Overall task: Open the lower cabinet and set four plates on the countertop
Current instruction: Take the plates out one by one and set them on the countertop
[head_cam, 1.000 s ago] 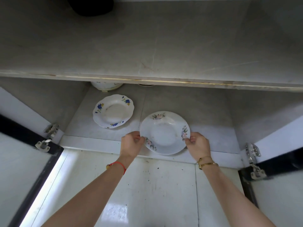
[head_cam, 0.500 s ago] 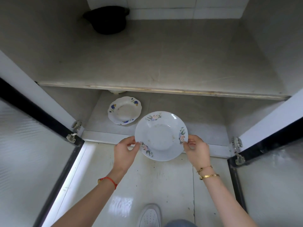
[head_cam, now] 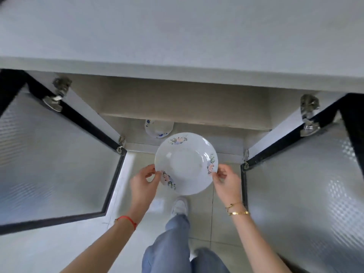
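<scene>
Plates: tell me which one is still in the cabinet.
The blue-flowered plate, half hidden under the shelf. The pink-flowered plate is out, held by the left hand and right hand.

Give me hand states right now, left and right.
Left hand: closed on the left rim of the pink-flowered plate.
Right hand: closed on the same plate's right rim.

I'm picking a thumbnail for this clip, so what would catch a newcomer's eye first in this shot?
First, the white floral plate at the centre, held level over the floor by its rim between the left hand and the right hand. Next, the two frosted-glass cabinet doors swung wide open at either side. Above runs the pale countertop, and a blue-flowered plate sits half hidden inside the cabinet.
</scene>
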